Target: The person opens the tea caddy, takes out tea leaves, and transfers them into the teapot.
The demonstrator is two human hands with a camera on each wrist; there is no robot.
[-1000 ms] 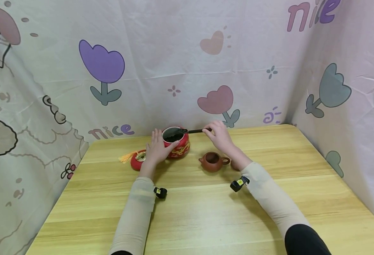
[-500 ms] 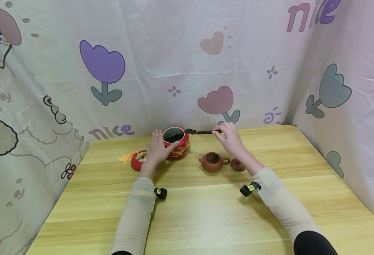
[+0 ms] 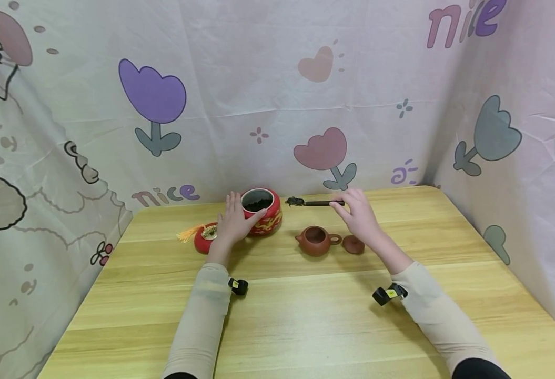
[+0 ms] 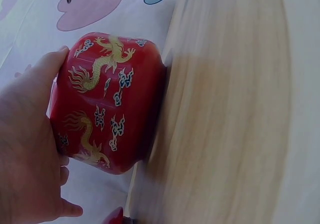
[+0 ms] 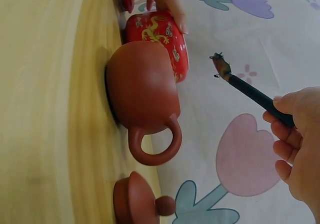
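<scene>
My left hand [image 3: 233, 221] holds the side of a red tea jar [image 3: 269, 221], thumb along its front and fingers at its left. Gold dragons decorate the jar [image 4: 107, 103], and dark tea leaves [image 3: 258, 204] show through its uncovered mouth. In my right hand [image 3: 359, 213] the end of a dark-handled tea scoop [image 3: 317, 203] is pinched between thumb and fingers. Dark leaves [image 5: 220, 63] sit on the scoop's tip, which is in the air right of the jar. Below the scoop in the head view stands a brown clay teapot [image 3: 315, 243], uncovered, its spout pointing left.
A round clay lid [image 3: 353, 244] with a knob lies right of the teapot's handle. Left of the jar, partly behind my left hand, is a red lid [image 3: 203, 241] with a yellow tassel [image 3: 189, 233]. A patterned cloth [image 3: 239, 95] hangs behind the wooden table [image 3: 296, 316].
My right hand has drawn the scoop rightward out of the jar's mouth and slightly toward me, with leaves on its tip. The left hand stays on the jar. The clay lid has come into full view.
</scene>
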